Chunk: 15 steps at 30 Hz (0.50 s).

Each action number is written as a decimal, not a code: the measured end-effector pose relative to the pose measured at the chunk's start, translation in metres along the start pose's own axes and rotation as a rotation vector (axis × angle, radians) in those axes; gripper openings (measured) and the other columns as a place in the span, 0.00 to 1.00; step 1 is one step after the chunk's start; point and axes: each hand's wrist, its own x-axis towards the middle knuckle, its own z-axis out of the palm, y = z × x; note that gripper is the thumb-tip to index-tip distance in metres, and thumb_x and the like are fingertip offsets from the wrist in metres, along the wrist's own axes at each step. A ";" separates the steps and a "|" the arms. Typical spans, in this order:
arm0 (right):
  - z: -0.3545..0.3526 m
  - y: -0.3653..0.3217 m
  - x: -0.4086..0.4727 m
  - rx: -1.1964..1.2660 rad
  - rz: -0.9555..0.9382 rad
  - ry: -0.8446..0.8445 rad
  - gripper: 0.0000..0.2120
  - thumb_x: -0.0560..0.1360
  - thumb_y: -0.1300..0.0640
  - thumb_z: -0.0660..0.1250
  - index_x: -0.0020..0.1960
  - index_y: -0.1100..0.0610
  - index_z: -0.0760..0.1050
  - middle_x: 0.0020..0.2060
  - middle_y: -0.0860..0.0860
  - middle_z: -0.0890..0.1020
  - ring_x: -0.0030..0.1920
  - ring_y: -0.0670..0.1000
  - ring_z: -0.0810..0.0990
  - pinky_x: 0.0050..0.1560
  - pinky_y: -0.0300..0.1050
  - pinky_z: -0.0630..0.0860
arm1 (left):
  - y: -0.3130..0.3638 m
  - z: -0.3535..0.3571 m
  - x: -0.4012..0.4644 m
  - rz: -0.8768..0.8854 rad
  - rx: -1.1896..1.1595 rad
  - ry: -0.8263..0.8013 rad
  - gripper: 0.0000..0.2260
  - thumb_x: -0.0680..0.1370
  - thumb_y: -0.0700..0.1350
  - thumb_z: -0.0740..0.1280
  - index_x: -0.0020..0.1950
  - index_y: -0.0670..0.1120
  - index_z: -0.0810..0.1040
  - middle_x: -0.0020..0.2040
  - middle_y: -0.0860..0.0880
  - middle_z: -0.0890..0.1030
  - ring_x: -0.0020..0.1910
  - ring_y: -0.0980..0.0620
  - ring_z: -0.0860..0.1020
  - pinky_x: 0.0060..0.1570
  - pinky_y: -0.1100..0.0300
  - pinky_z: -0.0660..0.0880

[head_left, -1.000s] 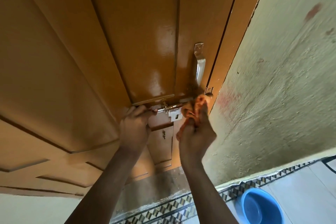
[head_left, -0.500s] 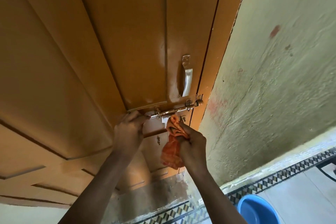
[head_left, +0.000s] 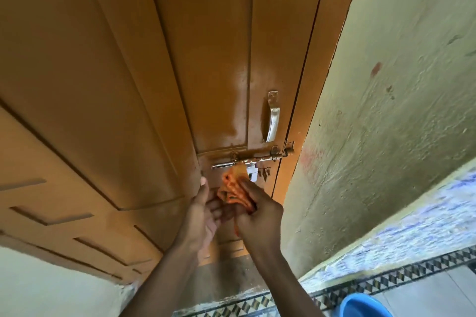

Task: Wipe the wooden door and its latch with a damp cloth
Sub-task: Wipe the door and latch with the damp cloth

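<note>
Orange cloth (head_left: pixel 233 189), one, gripped by right hand (head_left: pixel 260 213) under one latch (head_left: pixel 253 159).

Glossy ochre-brown wooden door (head_left: pixel 128 85); silvery metal latch bolt (head_left: pixel 253 159) just above the fingertips; bunched orange cloth (head_left: pixel 233 189) between the fingers; round blue plastic basin (head_left: pixel 363 306); black-and-white patterned floor tile border (head_left: pixel 386 279).
</note>
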 end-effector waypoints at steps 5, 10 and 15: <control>-0.009 0.005 -0.020 0.002 -0.118 -0.295 0.31 0.67 0.60 0.66 0.71 0.53 0.78 0.70 0.48 0.78 0.72 0.43 0.74 0.71 0.39 0.73 | -0.012 -0.010 -0.016 -0.065 -0.167 0.001 0.21 0.80 0.55 0.66 0.62 0.40 0.82 0.52 0.40 0.86 0.44 0.46 0.86 0.50 0.50 0.82; -0.028 -0.003 -0.025 0.264 0.024 0.013 0.19 0.74 0.73 0.65 0.57 0.57 0.86 0.50 0.42 0.88 0.53 0.41 0.86 0.55 0.39 0.82 | -0.011 -0.031 -0.033 -0.036 -0.176 -0.009 0.14 0.75 0.39 0.70 0.60 0.35 0.80 0.46 0.40 0.86 0.38 0.49 0.86 0.39 0.49 0.85; -0.033 -0.009 -0.022 0.153 0.235 -0.044 0.06 0.79 0.51 0.71 0.48 0.47 0.87 0.44 0.42 0.88 0.48 0.44 0.86 0.51 0.44 0.83 | 0.008 -0.044 -0.062 -0.030 -0.083 -0.111 0.08 0.83 0.35 0.64 0.58 0.36 0.82 0.44 0.44 0.86 0.38 0.52 0.86 0.35 0.58 0.84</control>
